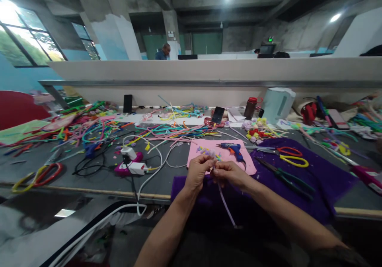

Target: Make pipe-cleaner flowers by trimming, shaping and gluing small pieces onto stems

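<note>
My left hand (198, 171) and my right hand (228, 173) meet over the near edge of a pink mat (250, 164). Both are closed in a pinch on a pale lilac pipe cleaner (227, 209), whose long tail hangs down below them. A fluffy pale lilac bunch (212, 154) sticks up above my fingertips; its exact shape is blurred. Just beyond my right hand lies a blue glue gun (235, 149) on the mat. Short yellow and coloured pieces (203, 150) are scattered on the mat beyond my left hand.
Scissors (289, 156) and green-handled pliers (294, 181) rest on a purple cloth (328, 187) at right. Left of me are a power strip (131, 165) with cables and more scissors (41, 175). Pipe cleaners (179, 131), a phone (217, 115) and a jug (278, 104) stand farther back.
</note>
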A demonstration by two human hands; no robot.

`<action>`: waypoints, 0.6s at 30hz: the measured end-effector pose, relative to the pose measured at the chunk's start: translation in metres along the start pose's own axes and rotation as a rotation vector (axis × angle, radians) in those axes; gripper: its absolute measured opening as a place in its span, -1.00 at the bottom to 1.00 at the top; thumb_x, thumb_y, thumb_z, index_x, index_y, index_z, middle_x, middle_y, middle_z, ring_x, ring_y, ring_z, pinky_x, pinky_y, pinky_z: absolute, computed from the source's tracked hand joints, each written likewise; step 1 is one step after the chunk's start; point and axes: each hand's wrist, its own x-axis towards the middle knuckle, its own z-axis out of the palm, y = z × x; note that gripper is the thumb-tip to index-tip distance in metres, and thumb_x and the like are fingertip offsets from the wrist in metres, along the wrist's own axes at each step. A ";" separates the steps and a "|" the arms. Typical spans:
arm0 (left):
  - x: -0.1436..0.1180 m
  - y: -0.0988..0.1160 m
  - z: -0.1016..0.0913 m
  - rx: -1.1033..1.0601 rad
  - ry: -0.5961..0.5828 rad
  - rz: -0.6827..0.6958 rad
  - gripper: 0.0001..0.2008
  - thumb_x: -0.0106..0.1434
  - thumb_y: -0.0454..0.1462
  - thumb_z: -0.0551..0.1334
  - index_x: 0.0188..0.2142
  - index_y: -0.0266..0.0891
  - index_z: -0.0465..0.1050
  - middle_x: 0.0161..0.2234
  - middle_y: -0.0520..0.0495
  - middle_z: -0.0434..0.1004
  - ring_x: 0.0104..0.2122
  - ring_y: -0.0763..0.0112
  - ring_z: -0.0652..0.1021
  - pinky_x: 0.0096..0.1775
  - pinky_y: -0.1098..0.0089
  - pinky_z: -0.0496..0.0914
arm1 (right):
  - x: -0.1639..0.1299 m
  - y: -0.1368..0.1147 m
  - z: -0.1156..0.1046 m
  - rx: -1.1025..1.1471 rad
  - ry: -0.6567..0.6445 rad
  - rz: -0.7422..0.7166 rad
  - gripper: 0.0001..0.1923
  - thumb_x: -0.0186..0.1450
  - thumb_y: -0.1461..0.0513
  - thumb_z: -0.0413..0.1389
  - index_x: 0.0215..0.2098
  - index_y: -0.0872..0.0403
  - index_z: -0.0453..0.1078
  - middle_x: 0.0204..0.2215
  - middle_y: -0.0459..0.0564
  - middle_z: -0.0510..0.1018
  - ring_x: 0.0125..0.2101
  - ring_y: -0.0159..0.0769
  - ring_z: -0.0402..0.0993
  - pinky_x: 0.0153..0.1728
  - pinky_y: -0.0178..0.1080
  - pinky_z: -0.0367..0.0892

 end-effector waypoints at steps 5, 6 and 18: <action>-0.013 0.015 0.011 0.022 -0.017 0.038 -0.77 -0.06 -0.21 0.36 -0.62 -0.31 0.38 -0.67 0.08 0.37 -0.65 0.58 0.33 -0.55 0.51 0.21 | -0.016 -0.007 0.008 0.023 0.035 -0.053 -0.60 0.11 -0.04 0.15 -0.51 0.15 0.30 -0.60 -0.11 0.44 -0.72 -0.52 0.28 -0.70 -0.42 0.09; -0.016 0.017 0.012 0.025 -0.020 0.035 -0.77 -0.06 -0.20 0.36 -0.62 -0.31 0.38 -0.67 0.07 0.37 -0.65 0.58 0.33 -0.55 0.51 0.21 | -0.018 -0.008 0.010 0.023 0.037 -0.060 -0.60 0.11 -0.05 0.14 -0.51 0.15 0.30 -0.60 -0.11 0.45 -0.72 -0.52 0.28 -0.70 -0.42 0.09; -0.024 0.018 0.019 0.006 -0.018 -0.027 -0.78 -0.07 -0.18 0.37 -0.50 -0.31 0.49 -0.57 0.04 0.43 -0.62 0.61 0.36 -0.58 0.57 0.21 | -0.038 -0.017 0.000 -0.330 0.134 -0.143 -0.69 0.25 0.05 0.00 -0.37 0.13 0.37 -0.56 -0.06 0.48 -0.65 -0.44 0.33 -0.62 -0.36 0.21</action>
